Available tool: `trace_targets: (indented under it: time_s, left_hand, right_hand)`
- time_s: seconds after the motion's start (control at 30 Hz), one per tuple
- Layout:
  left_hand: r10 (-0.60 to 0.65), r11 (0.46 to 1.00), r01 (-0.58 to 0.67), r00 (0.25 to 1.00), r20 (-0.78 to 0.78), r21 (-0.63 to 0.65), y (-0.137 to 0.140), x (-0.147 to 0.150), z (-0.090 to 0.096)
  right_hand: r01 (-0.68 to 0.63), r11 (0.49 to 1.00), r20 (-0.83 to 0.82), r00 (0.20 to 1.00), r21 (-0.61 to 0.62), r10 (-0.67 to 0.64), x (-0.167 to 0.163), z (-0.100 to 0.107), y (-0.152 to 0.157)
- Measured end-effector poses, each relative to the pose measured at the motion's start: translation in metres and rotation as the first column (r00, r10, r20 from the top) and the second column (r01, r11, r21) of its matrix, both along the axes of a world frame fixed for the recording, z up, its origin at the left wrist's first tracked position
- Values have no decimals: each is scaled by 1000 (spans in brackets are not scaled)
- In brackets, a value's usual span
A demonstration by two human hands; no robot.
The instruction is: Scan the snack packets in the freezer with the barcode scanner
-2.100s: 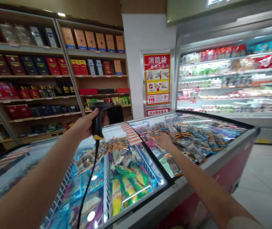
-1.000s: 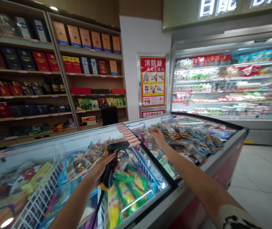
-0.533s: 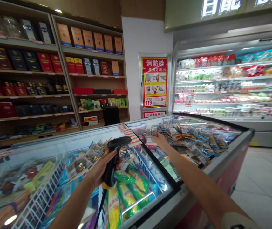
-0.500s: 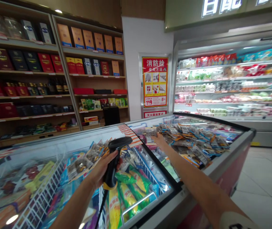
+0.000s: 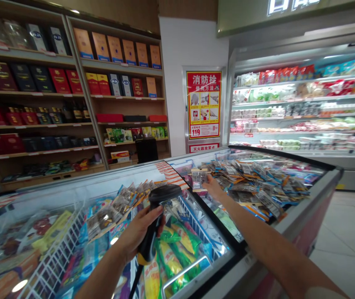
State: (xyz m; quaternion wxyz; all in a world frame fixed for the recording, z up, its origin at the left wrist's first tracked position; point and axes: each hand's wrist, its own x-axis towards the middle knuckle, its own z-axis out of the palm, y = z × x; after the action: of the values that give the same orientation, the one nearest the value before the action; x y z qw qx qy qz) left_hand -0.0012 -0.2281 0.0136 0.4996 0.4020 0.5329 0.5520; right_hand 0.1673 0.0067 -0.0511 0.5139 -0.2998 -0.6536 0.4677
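My left hand (image 5: 143,228) is wrapped round the handle of a black and yellow barcode scanner (image 5: 161,197), its head pointing right and its cord hanging down. My right hand (image 5: 215,187) reaches forward and grips the edge of a small flat packet (image 5: 199,179) with a printed label. A big heap of similar packets (image 5: 252,178) lies on the freezer's glass to the right of that hand. More packets lie in a row (image 5: 127,199) on the glass behind and left of the scanner.
The chest freezer (image 5: 224,257) has sliding glass lids. Beneath the glass are white wire baskets (image 5: 53,253) and green and yellow corn bags (image 5: 168,253). Shelves of boxes (image 5: 127,50) stand behind at left; a lit refrigerated display (image 5: 289,112) is at right.
The scanner and my left hand have shifted slightly right and down in view. The packet in my right hand now faces the camera more fully, near the scanner's head.
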Motion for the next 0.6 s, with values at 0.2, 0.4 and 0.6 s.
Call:
trace_targets:
  time_s: [0.2, 0.4, 0.6]
  left_hand:
    - [8, 1000, -8, 998, -61, 10, -2, -5, 1]
    - [38, 998, -26, 980, -195, 64, 2, -15, 21]
    - [18, 995, 10, 960, -279, 99, 10, -8, 31]
  right_hand:
    - [-36, 999, -35, 999, -13, 36, -1, -3, 2]
    - [64, 997, -59, 996, 34, -62, -3, -7, 10]
    - [41, 999, -87, 995, 25, -39, -4, -10, 13]
